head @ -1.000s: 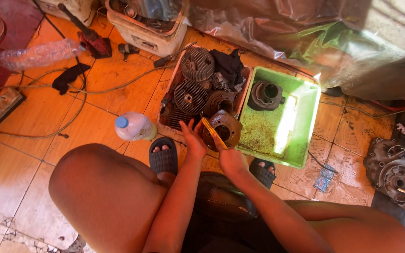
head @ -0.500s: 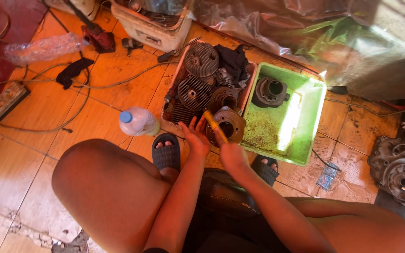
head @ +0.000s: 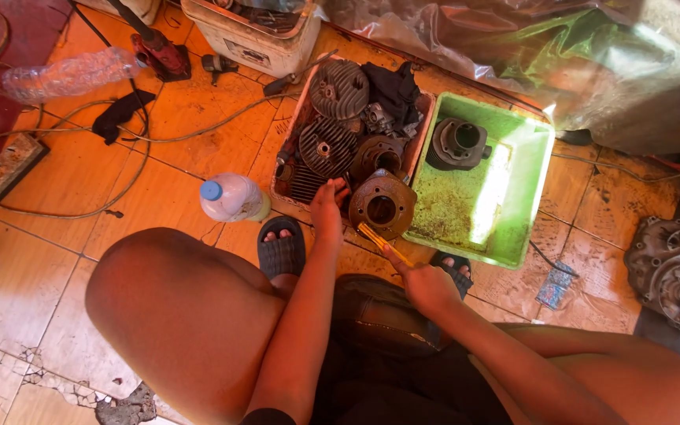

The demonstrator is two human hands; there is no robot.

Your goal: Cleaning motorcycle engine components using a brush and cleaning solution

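Note:
My left hand (head: pixel 329 211) rests its fingers on the side of a round, rusty engine cylinder part (head: pixel 382 206), steadying it at the near end of a crate (head: pixel 286 187) full of finned engine parts. My right hand (head: pixel 425 283) grips a thin yellow-handled tool (head: pixel 381 243) whose tip touches the near rim of that cylinder part. Beside the crate stands a green plastic tray (head: pixel 513 228) with another dark cylinder (head: pixel 456 143) in its far corner.
A plastic bottle with a blue cap (head: pixel 232 197) lies left of the crate. Cables, a black rag (head: pixel 120 115), a crushed clear bottle (head: pixel 68 74) and a white bin (head: pixel 255 38) sit on the orange tiled floor. An engine casing (head: pixel 674 271) lies at right. My knees and sandalled feet fill the foreground.
The camera has drifted a little. My left hand has shifted closer against the cylinder part, and the yellow tool stays at its rim.

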